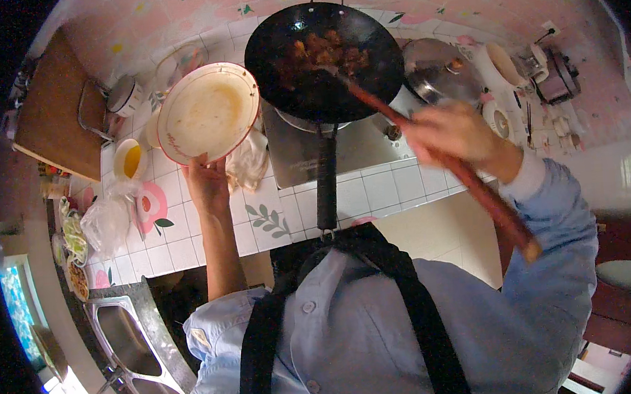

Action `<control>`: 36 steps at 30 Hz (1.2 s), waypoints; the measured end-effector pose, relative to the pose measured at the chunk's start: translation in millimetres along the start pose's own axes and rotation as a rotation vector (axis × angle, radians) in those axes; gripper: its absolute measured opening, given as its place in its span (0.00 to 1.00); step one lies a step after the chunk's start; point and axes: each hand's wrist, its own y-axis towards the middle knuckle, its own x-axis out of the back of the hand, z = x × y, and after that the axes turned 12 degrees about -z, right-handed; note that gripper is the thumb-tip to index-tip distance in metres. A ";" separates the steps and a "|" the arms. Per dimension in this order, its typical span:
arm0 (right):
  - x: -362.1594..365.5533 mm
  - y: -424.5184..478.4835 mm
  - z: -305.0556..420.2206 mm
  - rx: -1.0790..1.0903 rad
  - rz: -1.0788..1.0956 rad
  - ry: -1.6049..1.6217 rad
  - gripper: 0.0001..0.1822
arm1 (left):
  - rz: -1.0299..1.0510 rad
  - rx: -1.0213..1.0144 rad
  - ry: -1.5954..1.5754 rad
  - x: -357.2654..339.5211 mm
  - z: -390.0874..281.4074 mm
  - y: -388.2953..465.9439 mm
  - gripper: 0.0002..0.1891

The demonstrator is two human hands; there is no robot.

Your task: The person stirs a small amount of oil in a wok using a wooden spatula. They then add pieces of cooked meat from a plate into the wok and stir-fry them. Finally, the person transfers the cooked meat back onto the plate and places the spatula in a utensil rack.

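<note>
My left hand point(206, 176) grips the near rim of a pale plate with a red edge point(207, 111), tilted left of the wok; a little yellowish liquid or residue shows on it. My right hand point(447, 135), slightly blurred, is closed on the reddish wooden handle of a cooking spatula point(477, 187). The spatula's head reaches into the black wok point(383, 68), among browned food pieces point(333, 49). The wok sits on a gas stove point(302, 160), its long black handle point(327, 185) pointing towards me. A crumpled cloth point(248, 160) lies between plate and stove.
Right of the wok lie a metal lid point(438, 75), a white bowl point(502, 63) and a small appliance point(557, 76). At left are a bowl of yellow liquid point(130, 159), a plastic bag point(106, 223), a lidded pot point(125, 95) and a wooden board point(61, 109). A double sink point(126, 338) is lower left.
</note>
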 end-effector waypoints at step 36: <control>-1.4 -64.4 -148.1 -1.384 -0.728 0.883 0.13 | -0.086 -0.093 0.041 16.6 -14.8 -14.6 0.19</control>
